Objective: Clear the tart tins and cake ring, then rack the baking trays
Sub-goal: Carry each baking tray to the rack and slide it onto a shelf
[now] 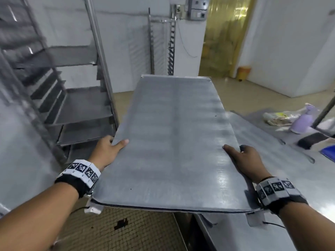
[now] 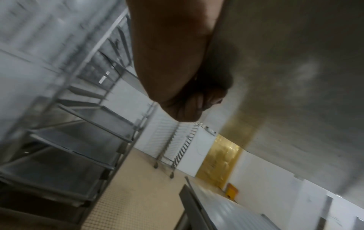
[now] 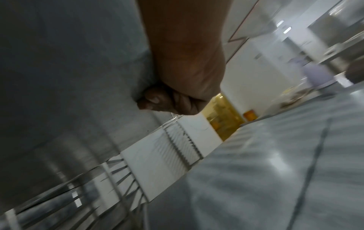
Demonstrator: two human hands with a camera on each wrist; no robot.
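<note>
Just behind each hand, the left hand (image 1: 107, 151) and the right hand (image 1: 248, 162), sits a black wrist strap ringed with white blocks printed with black-and-white square markers. Forearms bare; thin black cables trail from both straps.

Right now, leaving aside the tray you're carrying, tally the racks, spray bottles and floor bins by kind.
Tall steel tray racks: 2, the near rack on the left and the far rack by the back wall
Lilac plastic spray bottle: 1
Small orange floor bin: 1
Total: 4
</note>
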